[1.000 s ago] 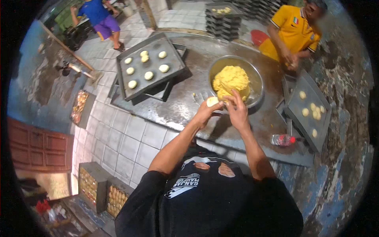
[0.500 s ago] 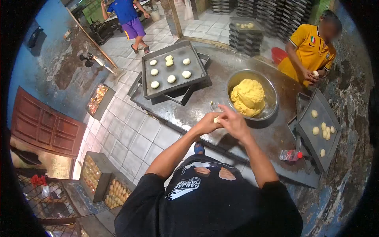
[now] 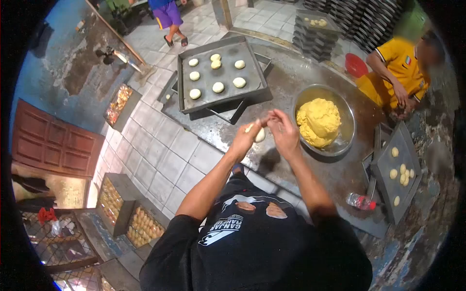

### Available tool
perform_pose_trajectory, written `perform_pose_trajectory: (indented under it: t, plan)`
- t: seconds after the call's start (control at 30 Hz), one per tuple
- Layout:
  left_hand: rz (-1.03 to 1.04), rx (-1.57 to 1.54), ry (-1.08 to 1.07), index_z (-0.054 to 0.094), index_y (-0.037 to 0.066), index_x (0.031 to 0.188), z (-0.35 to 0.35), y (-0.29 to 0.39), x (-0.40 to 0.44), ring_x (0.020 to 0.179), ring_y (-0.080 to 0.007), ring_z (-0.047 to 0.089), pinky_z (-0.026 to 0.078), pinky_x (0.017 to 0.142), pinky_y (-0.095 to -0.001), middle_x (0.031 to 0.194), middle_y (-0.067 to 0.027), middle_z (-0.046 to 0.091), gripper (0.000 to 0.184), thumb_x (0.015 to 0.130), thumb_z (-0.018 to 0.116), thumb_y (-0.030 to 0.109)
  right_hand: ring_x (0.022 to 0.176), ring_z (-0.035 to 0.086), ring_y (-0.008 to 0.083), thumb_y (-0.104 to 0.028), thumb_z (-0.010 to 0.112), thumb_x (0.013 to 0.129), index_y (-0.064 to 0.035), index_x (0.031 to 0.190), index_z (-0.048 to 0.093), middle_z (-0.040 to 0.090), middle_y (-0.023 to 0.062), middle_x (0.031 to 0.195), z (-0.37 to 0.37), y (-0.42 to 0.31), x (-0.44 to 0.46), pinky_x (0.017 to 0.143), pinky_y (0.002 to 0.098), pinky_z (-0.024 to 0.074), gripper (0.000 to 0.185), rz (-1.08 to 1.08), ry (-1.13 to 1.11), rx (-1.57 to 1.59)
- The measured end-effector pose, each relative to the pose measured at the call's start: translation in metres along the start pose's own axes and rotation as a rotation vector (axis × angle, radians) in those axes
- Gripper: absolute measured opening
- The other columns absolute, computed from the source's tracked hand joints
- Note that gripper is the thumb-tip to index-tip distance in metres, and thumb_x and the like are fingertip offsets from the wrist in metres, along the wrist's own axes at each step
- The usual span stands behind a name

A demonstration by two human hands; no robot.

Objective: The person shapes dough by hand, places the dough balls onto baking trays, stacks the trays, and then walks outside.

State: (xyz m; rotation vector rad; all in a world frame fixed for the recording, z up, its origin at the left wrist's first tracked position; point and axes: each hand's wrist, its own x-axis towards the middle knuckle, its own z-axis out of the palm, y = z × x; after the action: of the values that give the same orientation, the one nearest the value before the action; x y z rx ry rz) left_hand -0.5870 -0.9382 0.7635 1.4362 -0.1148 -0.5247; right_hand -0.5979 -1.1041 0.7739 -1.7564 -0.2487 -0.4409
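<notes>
My left hand (image 3: pixel 244 140) is closed round a pale dough piece (image 3: pixel 259 135), which shows between its fingers and thumb. Close beside it, my right hand (image 3: pixel 284 132) has its fingers bent near the left fingertips; whether it grips anything is hidden. A steel bowl (image 3: pixel 350 127) with a big lump of yellow filling (image 3: pixel 319 122) stands just right of my right hand. Beyond my left hand, a dark square tray (image 3: pixel 206 83) bearing several pale dough balls (image 3: pixel 218 87) rests tilted on another tray.
At the right, a second tray (image 3: pixel 383 165) holds more dough balls, near a red-capped bottle (image 3: pixel 360 201). A co-worker in yellow (image 3: pixel 403 68) is across the metal table (image 3: pixel 276 63). Another person's legs (image 3: pixel 170 22) show at the top. Stacked trays (image 3: pixel 313 43) stand behind.
The view has shifted, so the table and trays sit differently in it. My hands have moved left of the bowl towards the near tray, and more of the dough piece shows.
</notes>
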Motion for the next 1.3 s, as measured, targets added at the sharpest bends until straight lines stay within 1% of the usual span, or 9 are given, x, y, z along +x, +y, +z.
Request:
perform_pose_trajectory:
  t: [0.17,0.23,0.37,0.5,0.7,0.97,1.07,1.13,1.3]
  plan:
    - [-0.081,-0.68,0.012,0.035,0.01,0.155,-0.04,0.014,0.044,0.139,-0.0218,0.039,0.025,0.117,-0.0374,0.156,-0.0107,0.04,0.071,0.104,0.036,0.058,0.112,0.061,0.0204,-0.023,0.063,0.1,0.0014,0.128,0.056,0.063,0.0114,0.122,0.071,0.029,0.028,0.097,0.0404,0.0474,0.037,-0.111,-0.086,-0.309]
    - [0.089,-0.362,0.084,0.036,0.009,0.155,-0.066,0.019,0.072,0.138,-0.0191,0.043,0.03,0.116,-0.0372,0.148,-0.008,0.05,0.063,0.106,0.042,0.049,0.11,0.061,0.0214,-0.032,0.056,0.104,-0.0015,0.127,0.057,0.06,0.0106,0.126,0.102,0.041,0.066,0.097,0.0397,0.0478,0.038,0.696,-0.08,0.402]
    - [-0.055,-0.56,0.234,0.055,0.0,0.14,-0.152,0.026,0.128,0.126,-0.0187,0.055,0.043,0.105,-0.0303,0.143,-0.0112,0.056,0.046,0.108,0.045,0.031,0.117,0.061,0.0203,-0.025,0.044,0.109,0.0011,0.13,0.054,0.062,0.0102,0.127,0.155,0.076,0.156,0.1,0.0376,0.0496,0.036,0.969,-0.392,0.908]
    - [0.13,-0.183,0.479,0.034,0.002,0.154,-0.226,0.024,0.176,0.126,-0.0184,0.054,0.046,0.102,-0.0294,0.146,-0.0123,0.051,0.054,0.105,0.051,0.014,0.081,0.069,0.0155,-0.023,0.06,0.1,-0.0017,0.115,0.064,0.071,0.0079,0.103,0.204,0.132,0.298,0.067,0.0261,0.0558,0.026,0.999,-0.481,0.508]
    - [0.017,-0.358,0.405,0.043,0.004,0.148,-0.316,0.012,0.162,0.125,-0.0195,0.056,0.045,0.104,-0.0313,0.14,-0.0121,0.056,0.053,0.097,0.055,-0.004,0.12,0.056,0.0405,-0.027,0.062,0.094,0.0068,0.128,0.053,0.057,0.0303,0.13,0.272,0.337,0.443,0.1,0.0509,0.0442,0.049,-0.123,-0.369,-0.843]
    - [-0.115,0.068,0.415,0.048,0.004,0.145,-0.375,0.025,0.16,0.132,-0.0246,0.052,0.043,0.107,-0.037,0.142,-0.014,0.055,0.056,0.091,0.062,0.001,0.137,0.038,0.0451,-0.027,0.054,0.099,0.0077,0.135,0.048,0.04,0.0324,0.148,0.314,0.384,0.451,0.115,0.0529,0.0292,0.05,-0.258,-0.385,-0.964]
    - [0.209,0.385,0.416,0.046,0.004,0.146,-0.375,0.029,0.2,0.134,-0.032,0.051,0.041,0.109,-0.0427,0.142,-0.0171,0.054,0.061,0.089,0.067,0.008,0.132,0.047,0.0422,-0.028,0.053,0.101,0.0038,0.138,0.05,0.05,0.0275,0.142,0.293,0.373,0.469,0.113,0.0478,0.034,0.048,-0.36,-0.48,-1.048]
    - [0.321,0.661,0.351,0.044,0.006,0.148,-0.375,0.032,0.23,0.137,-0.0365,0.045,0.037,0.112,-0.0465,0.147,-0.0184,0.048,0.066,0.088,0.071,0.014,0.124,0.057,0.0374,-0.029,0.054,0.102,-0.0028,0.135,0.058,0.061,0.0221,0.133,0.297,0.309,0.494,0.107,0.0429,0.0417,0.043,0.433,-0.432,-0.206]
    - [0.343,1.14,0.277,0.039,0.004,0.149,-0.374,-0.006,0.305,0.145,-0.0328,0.035,0.032,0.115,-0.0495,0.157,-0.0153,0.036,0.069,0.09,0.068,0.026,0.112,0.064,0.032,-0.027,0.067,0.088,-0.0034,0.121,0.069,0.067,0.0205,0.123,0.349,0.306,0.455,0.096,0.0372,0.0484,0.041,-0.135,-0.93,-0.761]
